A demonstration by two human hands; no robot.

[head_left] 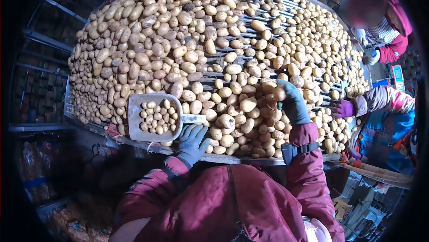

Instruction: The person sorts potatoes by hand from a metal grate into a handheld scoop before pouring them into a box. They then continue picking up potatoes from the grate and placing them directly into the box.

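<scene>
We do well to hold the potato [279, 93] lightly and keep the scoop [135, 117] level.
Our hands are apart: the right hand [294, 102] is curled around that potato, inward from the near edge of the table [250, 161]; the left hand [191, 145], fingers spread, lies at that edge just beside the scoop's handle [194, 118], though we cannot tell whether it touches. The scoop rests left of middle.

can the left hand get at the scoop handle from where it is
Probably yes: the left hand is open just below the scoop handle in the picture, and nothing seems to cover the handle.
</scene>
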